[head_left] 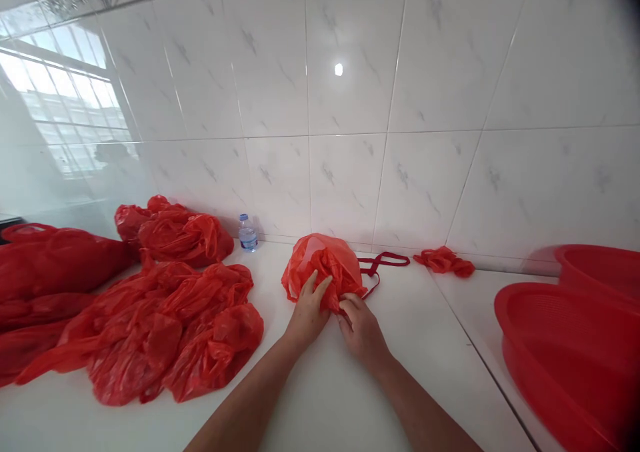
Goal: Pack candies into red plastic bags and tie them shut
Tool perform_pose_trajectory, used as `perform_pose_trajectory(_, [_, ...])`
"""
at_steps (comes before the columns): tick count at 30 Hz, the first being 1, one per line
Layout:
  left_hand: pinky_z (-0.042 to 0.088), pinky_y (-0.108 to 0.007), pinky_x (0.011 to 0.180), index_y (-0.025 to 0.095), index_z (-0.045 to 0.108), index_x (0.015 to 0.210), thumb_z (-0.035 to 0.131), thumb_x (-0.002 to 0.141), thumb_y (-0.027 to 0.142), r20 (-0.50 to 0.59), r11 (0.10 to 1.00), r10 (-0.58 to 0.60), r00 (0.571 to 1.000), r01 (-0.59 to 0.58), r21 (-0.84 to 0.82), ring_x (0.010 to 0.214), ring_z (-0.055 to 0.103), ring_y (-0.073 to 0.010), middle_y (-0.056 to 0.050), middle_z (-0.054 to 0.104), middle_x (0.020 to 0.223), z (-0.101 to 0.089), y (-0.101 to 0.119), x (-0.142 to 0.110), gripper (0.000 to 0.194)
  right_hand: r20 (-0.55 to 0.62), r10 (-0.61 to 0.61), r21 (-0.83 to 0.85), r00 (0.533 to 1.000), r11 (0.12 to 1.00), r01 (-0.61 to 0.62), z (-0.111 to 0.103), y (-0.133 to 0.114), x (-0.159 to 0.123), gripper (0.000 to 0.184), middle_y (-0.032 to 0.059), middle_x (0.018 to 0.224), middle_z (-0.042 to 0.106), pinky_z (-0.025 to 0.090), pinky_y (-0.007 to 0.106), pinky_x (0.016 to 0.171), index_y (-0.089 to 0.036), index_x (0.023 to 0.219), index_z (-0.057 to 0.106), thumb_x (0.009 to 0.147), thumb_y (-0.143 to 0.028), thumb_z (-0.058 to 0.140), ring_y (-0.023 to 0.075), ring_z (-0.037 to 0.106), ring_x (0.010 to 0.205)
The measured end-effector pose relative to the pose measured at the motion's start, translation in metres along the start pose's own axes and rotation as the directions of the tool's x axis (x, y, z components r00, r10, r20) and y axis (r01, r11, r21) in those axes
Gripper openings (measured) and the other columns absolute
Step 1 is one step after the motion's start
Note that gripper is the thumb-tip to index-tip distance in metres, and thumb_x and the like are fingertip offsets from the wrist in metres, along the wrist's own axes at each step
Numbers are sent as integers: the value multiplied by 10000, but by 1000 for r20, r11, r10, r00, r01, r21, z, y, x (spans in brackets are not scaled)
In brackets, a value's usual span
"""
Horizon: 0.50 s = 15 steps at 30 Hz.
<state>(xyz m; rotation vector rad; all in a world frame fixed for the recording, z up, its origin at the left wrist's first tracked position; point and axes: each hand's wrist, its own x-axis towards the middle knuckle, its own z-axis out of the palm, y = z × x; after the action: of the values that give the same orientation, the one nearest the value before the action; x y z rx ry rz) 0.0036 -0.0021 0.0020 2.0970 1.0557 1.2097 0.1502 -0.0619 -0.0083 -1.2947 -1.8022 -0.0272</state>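
A crumpled red plastic bag (320, 252), rounded and full-looking, sits on the white tabletop in front of me. What is inside it does not show. My left hand (311, 312) rests against the bag's near left side, its fingers spread and stretched over the gathered folds. On the near right side, my right hand (363, 329) has its fingers closed on the bag's bunched plastic. Dark red straps (385, 261) stick out from behind the bag to the right.
Several red plastic bags (165, 319) lie heaped at left. A small water bottle (247, 233) stands by the tiled wall (350, 185). A crumpled red plastic piece (445, 261) lies at the back right. Red plastic basins (530, 332) stand at the right edge, past a table seam.
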Motion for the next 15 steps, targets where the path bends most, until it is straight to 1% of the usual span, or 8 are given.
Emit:
perform_pose_trajectory(2, [364,-448,1007,211,659,1024,555,705,92,-22,979,-88,996,82,-188,1201,473,-284,-94,522,1303,8,-9,7,356,-46,-22,-19,999,1000,21,-2,5,1,227,100,1187,529,468,347,866,-193,1069,556,877,-215,437,214,531,1048])
perform_pose_trajectory(4, [428,-424,934,195,673,922,525,771,170,-8,939,-143,990,133,-316,1020,583,-251,-75,659,1055,9,-15,9,213,-97,-23,-60,995,998,18,-1,9,4,277,106,1233,522,450,363,918,-191,1138,542,901,-235,405,219,505,1119])
perform_pose_trajectory(6, [473,-396,867,189,660,939,494,833,268,12,912,-156,988,148,-383,930,617,-234,-63,686,948,7,-17,10,213,-103,-8,-103,995,995,-3,2,13,9,343,107,1278,513,421,377,965,-186,1227,501,920,-226,354,217,474,1174])
perform_pose_trajectory(8, [490,-370,849,182,641,985,496,858,352,25,836,-197,980,181,-518,934,628,-227,-73,686,985,3,-18,12,257,-50,39,-159,998,986,-46,8,18,14,416,115,1340,475,406,395,979,-173,1325,426,923,-233,336,228,449,1208])
perform_pose_trajectory(10, [501,-365,849,184,617,1013,541,848,377,51,628,-306,951,241,-740,940,639,-219,-75,686,1006,-1,-20,15,265,27,118,-238,993,965,-108,15,23,19,487,130,1377,440,406,426,962,-175,1385,365,910,-282,379,265,430,1223])
perform_pose_trajectory(13, [515,-373,850,196,597,1019,593,831,298,143,185,-453,880,249,-951,921,653,-197,-55,693,999,-11,-21,19,214,94,213,-336,972,926,-171,24,29,25,557,137,1355,459,416,458,909,-224,1386,387,859,-378,481,317,443,1187])
perform_pose_trajectory(14, [517,-369,852,191,600,1018,588,833,268,183,107,-456,871,258,-960,922,654,-194,-54,695,1000,-14,-20,19,201,99,223,-348,970,921,-176,26,30,27,564,129,1339,474,418,455,894,-248,1375,405,839,-391,509,319,455,1163])
perform_pose_trajectory(15, [514,-361,858,178,607,1019,576,838,248,226,71,-435,872,283,-956,934,652,-196,-60,694,1009,-18,-19,18,197,91,225,-348,970,920,-181,28,32,29,560,115,1318,493,420,445,880,-272,1361,424,824,-391,528,312,473,1131])
